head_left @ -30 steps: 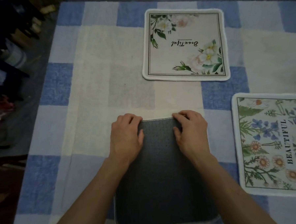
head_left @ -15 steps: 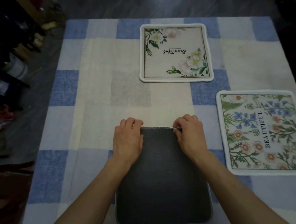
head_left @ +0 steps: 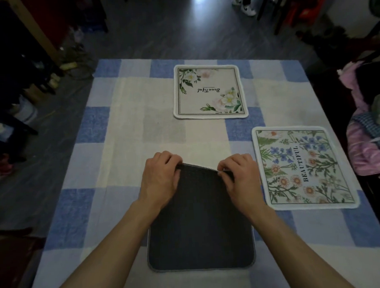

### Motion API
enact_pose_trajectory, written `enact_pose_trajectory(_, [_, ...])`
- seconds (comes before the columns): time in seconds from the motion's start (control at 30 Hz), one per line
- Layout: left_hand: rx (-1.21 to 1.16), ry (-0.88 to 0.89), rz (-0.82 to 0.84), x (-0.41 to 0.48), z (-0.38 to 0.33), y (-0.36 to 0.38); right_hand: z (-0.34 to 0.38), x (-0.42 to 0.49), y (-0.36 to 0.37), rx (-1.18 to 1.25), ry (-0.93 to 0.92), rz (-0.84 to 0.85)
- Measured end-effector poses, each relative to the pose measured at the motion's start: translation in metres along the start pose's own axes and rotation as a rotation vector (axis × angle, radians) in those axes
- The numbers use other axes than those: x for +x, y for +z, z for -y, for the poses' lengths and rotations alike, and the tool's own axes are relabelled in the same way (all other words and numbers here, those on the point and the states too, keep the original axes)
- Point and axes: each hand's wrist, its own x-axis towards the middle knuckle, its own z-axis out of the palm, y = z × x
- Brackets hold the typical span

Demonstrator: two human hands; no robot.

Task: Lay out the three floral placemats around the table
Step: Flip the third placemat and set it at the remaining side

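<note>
- Dark placemat (head_left: pixel 200 227) lies printed side down, so its pattern is hidden; left hand (head_left: pixel 160 178) and right hand (head_left: pixel 241 176) pinch its far edge, lifted slightly.
- Just right of the right hand: wildflower placemat (head_left: pixel 302 168), face up, reading "BEAUTIFUL".
- Beyond both hands: white-rose placemat (head_left: pixel 209 92), flat.
- Blue-checked tablecloth (head_left: pixel 118 147); dim room, clutter indistinct.

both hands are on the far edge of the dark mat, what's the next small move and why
Probably lift that far edge and flip the mat over toward the body. It lies dark backing up, while the other two placemats already show their floral prints. The left hand and right hand both pinch the far edge, which is slightly raised off the tablecloth.
</note>
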Motion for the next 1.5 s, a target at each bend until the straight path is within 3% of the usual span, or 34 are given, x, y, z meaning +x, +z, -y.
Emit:
enact_pose_trajectory(0.5, [-0.024, 0.251, -0.24, -0.035, -0.046, -0.07, 0.04, -0.049, -0.072, -0.085, -0.044, -0.24])
enact_pose_trajectory(0.8, [0.083, 0.287, -0.417, -0.047, -0.077, -0.13, 0.062, -0.051, -0.112, -0.019, -0.213, -0.454])
enact_pose_trajectory(1.5, [0.106, 0.097, -0.148, -0.209, -0.109, -0.025, -0.013, -0.201, -0.055, 0.127, -0.142, -0.068])
